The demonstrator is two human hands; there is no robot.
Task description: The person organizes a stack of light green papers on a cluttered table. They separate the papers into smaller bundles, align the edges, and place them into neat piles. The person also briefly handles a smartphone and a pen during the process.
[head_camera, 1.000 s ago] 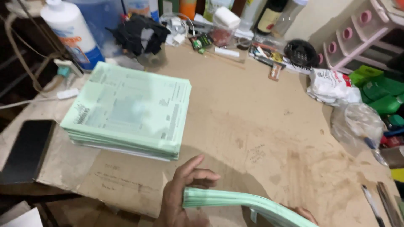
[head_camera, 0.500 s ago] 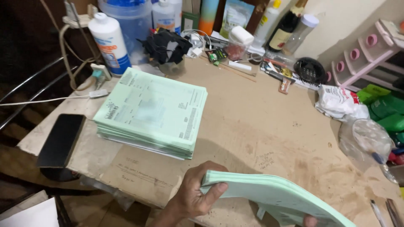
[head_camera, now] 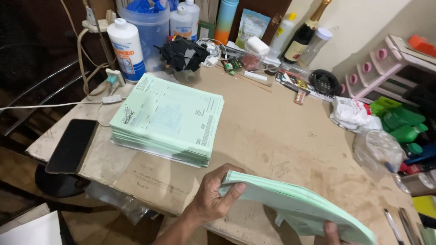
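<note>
Along the back of the worktop (head_camera: pixel 290 136) a clear tub (head_camera: pixel 147 25) is holding blue plastic, and a small lidded jar (head_camera: pixel 254 53) has something reddish inside. A white bottle (head_camera: pixel 126 49) is standing beside the tub.

Compared with a moment ago, the bundle of green forms (head_camera: pixel 295 206) is sitting slightly higher and nearer the big green stack (head_camera: pixel 170 119), which is lying unmoved by the black phone (head_camera: pixel 72 145).

The left hand (head_camera: pixel 218 193) is closing its grip on the bundle's near-left corner, thumb on top and fingers curled beneath. The right hand (head_camera: pixel 331 232) is pinching the bundle's lower edge, mostly out of view. The bundle is hovering tilted over the worktop's front edge.
</note>
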